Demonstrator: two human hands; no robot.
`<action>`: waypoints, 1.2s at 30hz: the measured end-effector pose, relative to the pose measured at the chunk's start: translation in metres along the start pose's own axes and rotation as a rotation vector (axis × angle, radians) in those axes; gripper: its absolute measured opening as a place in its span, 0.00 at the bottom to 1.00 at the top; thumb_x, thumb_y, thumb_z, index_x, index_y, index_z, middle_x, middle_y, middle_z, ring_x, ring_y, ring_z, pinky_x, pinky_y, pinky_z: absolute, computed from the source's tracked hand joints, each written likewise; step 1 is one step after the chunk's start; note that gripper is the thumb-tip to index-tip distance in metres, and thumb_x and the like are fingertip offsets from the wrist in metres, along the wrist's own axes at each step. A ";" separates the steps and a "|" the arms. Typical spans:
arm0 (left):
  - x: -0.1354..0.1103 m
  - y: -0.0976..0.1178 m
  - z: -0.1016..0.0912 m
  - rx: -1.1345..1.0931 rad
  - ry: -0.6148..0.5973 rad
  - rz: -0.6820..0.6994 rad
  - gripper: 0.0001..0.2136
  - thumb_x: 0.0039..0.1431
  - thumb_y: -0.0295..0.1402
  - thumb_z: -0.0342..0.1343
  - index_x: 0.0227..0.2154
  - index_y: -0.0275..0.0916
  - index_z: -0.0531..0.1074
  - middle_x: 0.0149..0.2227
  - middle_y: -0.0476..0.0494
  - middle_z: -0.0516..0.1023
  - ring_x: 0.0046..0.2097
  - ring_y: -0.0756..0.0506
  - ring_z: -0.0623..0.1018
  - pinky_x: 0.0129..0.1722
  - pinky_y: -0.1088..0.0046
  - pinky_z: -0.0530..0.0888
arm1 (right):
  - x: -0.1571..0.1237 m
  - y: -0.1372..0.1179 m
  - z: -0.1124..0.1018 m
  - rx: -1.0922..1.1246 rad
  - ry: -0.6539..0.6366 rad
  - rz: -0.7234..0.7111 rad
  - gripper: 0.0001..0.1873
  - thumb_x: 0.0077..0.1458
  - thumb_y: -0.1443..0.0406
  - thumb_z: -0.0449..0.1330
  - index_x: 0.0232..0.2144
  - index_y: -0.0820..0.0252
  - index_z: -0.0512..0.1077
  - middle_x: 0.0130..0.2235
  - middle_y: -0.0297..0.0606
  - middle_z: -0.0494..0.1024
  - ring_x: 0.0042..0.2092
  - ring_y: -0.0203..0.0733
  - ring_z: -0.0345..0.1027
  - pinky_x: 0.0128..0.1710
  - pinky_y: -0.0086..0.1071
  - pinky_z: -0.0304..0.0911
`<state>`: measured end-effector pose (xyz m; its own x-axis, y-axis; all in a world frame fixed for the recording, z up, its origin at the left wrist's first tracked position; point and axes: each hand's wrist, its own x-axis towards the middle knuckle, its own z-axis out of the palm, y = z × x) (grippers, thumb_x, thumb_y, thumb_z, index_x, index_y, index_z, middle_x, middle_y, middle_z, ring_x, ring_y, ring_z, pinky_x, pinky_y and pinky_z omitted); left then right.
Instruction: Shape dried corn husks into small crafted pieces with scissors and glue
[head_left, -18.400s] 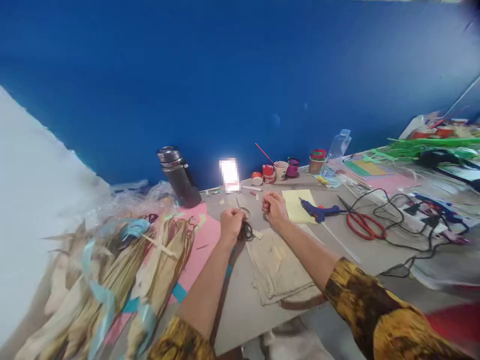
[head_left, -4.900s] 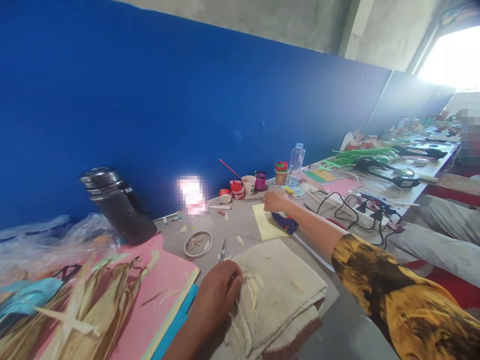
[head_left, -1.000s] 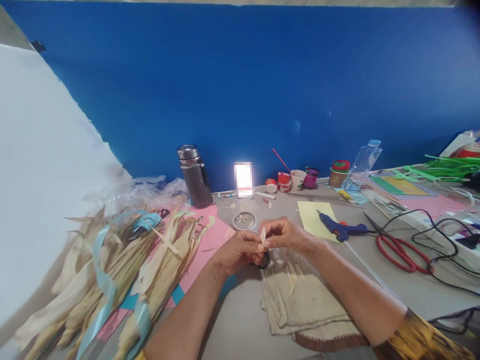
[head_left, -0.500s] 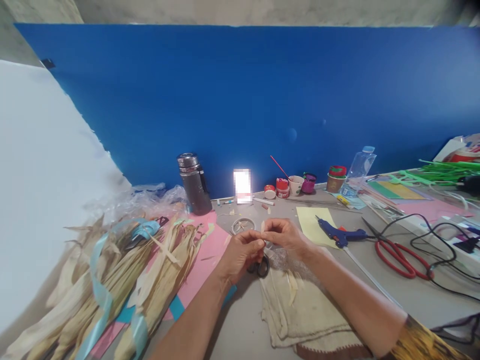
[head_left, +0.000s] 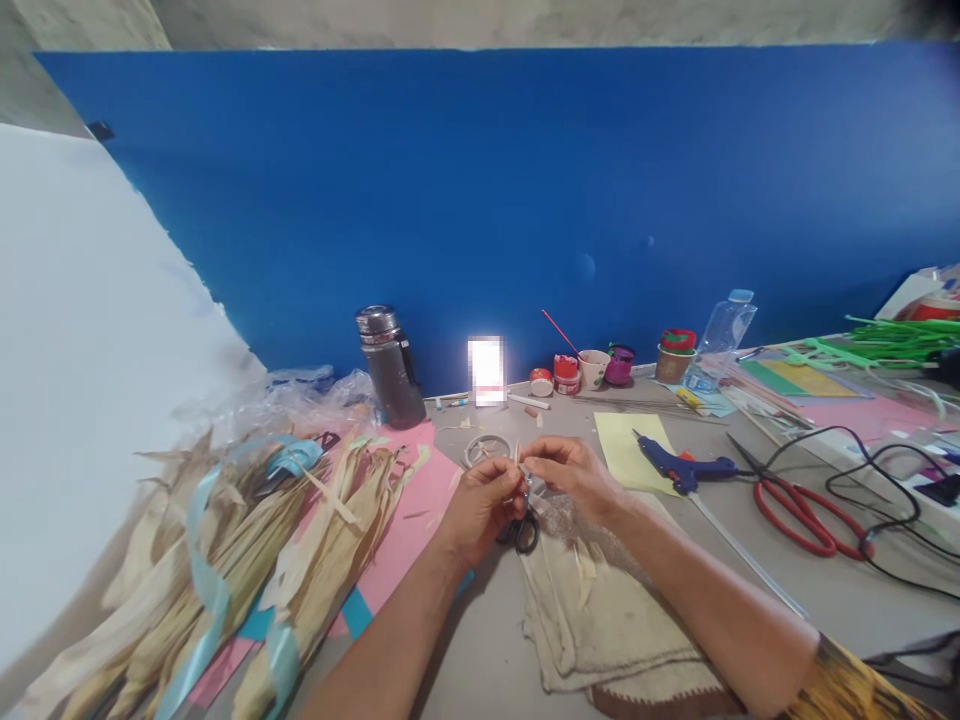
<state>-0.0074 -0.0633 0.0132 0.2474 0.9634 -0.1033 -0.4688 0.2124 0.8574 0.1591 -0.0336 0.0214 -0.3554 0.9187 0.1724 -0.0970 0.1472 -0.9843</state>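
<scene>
Apparently, the pale sliver (head_left: 517, 452) stands near-upright above the worktop (head_left: 480, 650), its lower end pinched in the closed fingers (head_left: 504, 480) of the left hand (head_left: 477, 508), the right hand (head_left: 576, 477) equally near, its curled grip unclear.

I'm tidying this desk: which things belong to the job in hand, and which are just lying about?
Probably part of the job:
small pale piece, at the fingertips of the left hand and right hand
black-handled scissors, close below
folded cloth
perhaps the glue gun

Apparently just lying about:
flask
clear bottle
red-handled scissors
</scene>
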 end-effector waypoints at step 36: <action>0.002 -0.009 0.007 0.239 0.110 0.168 0.17 0.48 0.44 0.68 0.24 0.36 0.73 0.23 0.49 0.72 0.22 0.54 0.67 0.24 0.78 0.63 | 0.001 0.004 0.005 0.079 0.104 0.162 0.17 0.46 0.54 0.68 0.21 0.61 0.70 0.18 0.27 0.59 0.22 0.30 0.48 0.21 0.28 0.42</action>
<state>0.0030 -0.0641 0.0089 0.0844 0.9964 0.0070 -0.2792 0.0169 0.9601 0.1533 -0.0335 0.0175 -0.2751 0.9614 0.0035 -0.1201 -0.0308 -0.9923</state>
